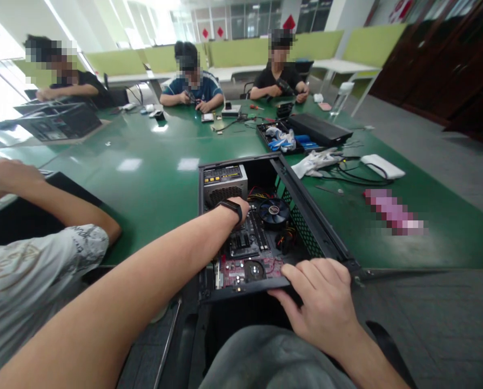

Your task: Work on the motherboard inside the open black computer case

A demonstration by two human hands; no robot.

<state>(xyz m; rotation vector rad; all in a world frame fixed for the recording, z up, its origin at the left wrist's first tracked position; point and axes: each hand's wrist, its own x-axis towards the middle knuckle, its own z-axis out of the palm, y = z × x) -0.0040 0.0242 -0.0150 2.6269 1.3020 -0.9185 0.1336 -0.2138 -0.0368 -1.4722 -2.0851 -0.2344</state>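
A black desktop computer case (320, 221) lies on its side at the table edge, its open face up. My left hand (242, 207), with a black band at the wrist, reaches into it beside the power supply (225, 189); its fingers are hidden. My right hand (320, 289) grips the case's near edge, thumb below and fingers on top. Within the case are a motherboard (241, 243), a round CPU cooler fan (274, 212) and a red graphics card (235, 268) close to the near edge. Coloured cables run by the fan.
White gloves (316, 162), cables and a white box (382, 166) lie to the right, beyond them an open tool case (280, 138). A co-worker's arm (69, 205) is close on my left, at another black case (69, 189). Several people sit across the green table (152, 146).
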